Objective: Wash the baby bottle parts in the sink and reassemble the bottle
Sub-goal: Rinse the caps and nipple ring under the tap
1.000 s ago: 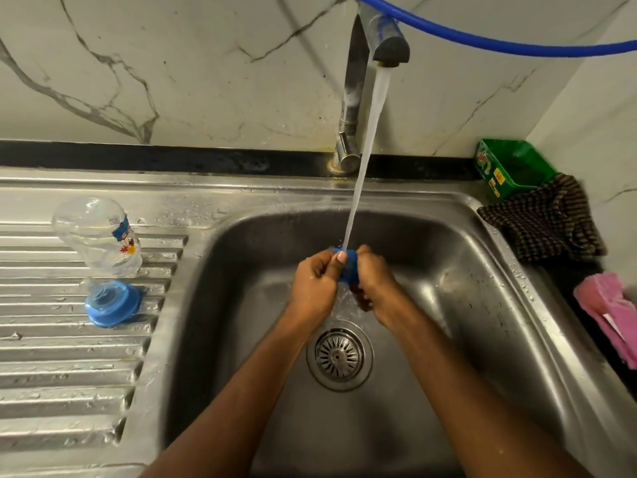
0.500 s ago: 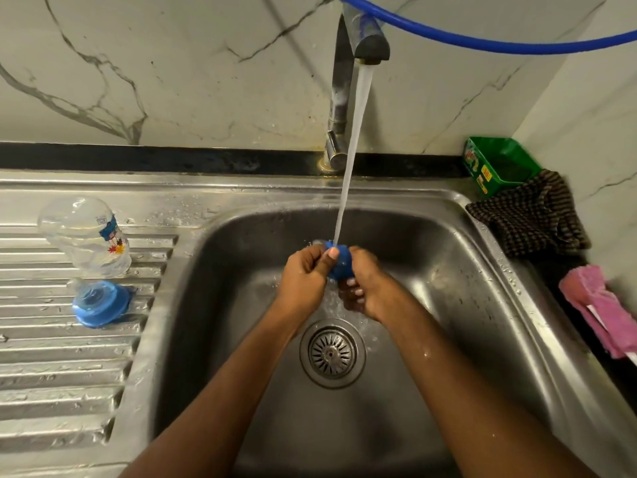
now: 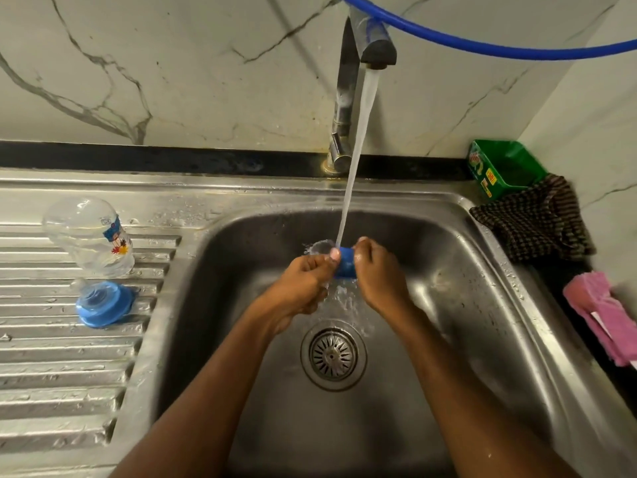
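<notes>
We grip the blue part between left hand and right hand, both clamped on it, under the tap stream to rinse; clear bottle drains aside.

Dim, warm light fell from above; glare streaked the sink at right, and frame edges bowed and blurred.

Open basin floor, crowded rims

The sink lies bare around the drain; the tap and blue hose cross overhead, the bottle and blue collar occupy the drainboard.
</notes>
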### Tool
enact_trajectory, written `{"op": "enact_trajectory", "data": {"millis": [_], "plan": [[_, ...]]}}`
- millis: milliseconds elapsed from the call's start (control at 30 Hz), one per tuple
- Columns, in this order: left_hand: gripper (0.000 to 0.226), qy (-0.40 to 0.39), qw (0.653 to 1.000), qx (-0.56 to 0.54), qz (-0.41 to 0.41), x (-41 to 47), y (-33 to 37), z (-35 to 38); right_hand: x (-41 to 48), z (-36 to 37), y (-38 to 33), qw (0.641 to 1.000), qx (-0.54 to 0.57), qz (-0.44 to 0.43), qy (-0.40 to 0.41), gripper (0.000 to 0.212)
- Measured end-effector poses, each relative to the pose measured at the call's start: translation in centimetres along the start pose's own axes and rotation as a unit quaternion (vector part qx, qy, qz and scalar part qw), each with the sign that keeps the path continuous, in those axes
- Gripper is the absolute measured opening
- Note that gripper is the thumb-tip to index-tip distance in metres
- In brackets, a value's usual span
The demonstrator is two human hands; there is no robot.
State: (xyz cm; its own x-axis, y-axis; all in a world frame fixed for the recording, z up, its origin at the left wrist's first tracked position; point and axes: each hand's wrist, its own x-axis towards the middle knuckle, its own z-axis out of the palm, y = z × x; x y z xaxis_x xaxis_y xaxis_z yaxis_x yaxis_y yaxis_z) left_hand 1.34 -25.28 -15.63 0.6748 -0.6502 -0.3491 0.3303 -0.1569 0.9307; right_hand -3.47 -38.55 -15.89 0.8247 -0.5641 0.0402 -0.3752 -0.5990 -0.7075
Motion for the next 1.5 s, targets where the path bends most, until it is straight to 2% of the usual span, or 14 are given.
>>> {"op": "enact_trajectory", "data": {"millis": [100, 167, 233, 300, 400, 467, 533, 567, 700, 733, 900, 1067, 1267, 1500], "plan": [[0.05, 0.018, 0.996, -0.069, -0.053, 0.6, 0.0, -0.3, -1.3, 0.4, 0.7, 0.983, -0.092, -0.16, 0.019, 0.037], [0.037, 0.028, 0.995, -0.092, -0.037, 1.0, -0.1, 0.1, -1.7, 1.3, 0.8, 0.978, -0.101, -0.173, 0.05, 0.041], [0.033, 0.037, 0.994, -0.105, -0.005, 0.8, -0.3, 1.1, -1.7, 1.8, 0.0, 0.994, -0.046, -0.072, 0.074, 0.037], [0.029, 0.071, 0.996, -0.049, 0.039, 0.5, -0.7, 2.1, -0.9, 1.8, -0.7, 0.978, 0.126, 0.165, 0.004, 0.036], [0.023, 0.123, 0.975, 0.143, 0.115, 0.6, -1.8, 2.4, -0.7, 1.1, -0.3, 0.843, 0.33, 0.379, -0.191, 0.047], [0.025, 0.152, 0.967, 0.164, 0.126, 1.0, -1.9, 2.3, -0.7, 1.3, -0.6, 0.881, 0.294, 0.326, -0.173, 0.051], [0.028, 0.162, 0.977, 0.084, 0.112, 1.1, -1.3, 2.3, -0.9, 1.8, -0.8, 0.969, 0.17, 0.177, -0.012, 0.049], [0.029, 0.148, 0.982, 0.044, 0.112, 1.0, -1.0, 2.4, -0.9, 2.0, -0.9, 0.977, 0.149, 0.148, 0.033, 0.047], [0.027, 0.086, 0.984, 0.032, 0.151, 0.0, -0.6, 2.5, -0.6, 1.1, -0.8, 0.855, 0.352, 0.345, -0.164, 0.049], [0.025, 0.081, 0.983, 0.046, 0.156, -0.3, -0.6, 2.5, -0.4, 1.0, -0.5, 0.852, 0.342, 0.352, -0.184, 0.048], [0.03, 0.03, 0.999, 0.012, 0.021, 0.0, -0.9, 1.3, 0.0, 1.0, 1.2, 0.994, 0.074, 0.082, -0.024, 0.039], [0.031, 0.062, 0.988, -0.136, -0.035, 0.3, -0.7, 1.7, -1.4, 0.5, 1.2, 0.994, -0.057, -0.087, -0.028, 0.033], [0.043, 0.236, 0.972, 0.0, 0.0, 2.0, -2.6, 2.3, -3.2, 1.5, 0.2, 0.998, -0.038, -0.034, -0.037, 0.036], [0.058, 0.211, 0.976, 0.021, -0.039, -1.6, -1.0, 2.8, -4.8, -0.5, 0.3, 0.986, 0.095, 0.104, -0.088, 0.039]]}}
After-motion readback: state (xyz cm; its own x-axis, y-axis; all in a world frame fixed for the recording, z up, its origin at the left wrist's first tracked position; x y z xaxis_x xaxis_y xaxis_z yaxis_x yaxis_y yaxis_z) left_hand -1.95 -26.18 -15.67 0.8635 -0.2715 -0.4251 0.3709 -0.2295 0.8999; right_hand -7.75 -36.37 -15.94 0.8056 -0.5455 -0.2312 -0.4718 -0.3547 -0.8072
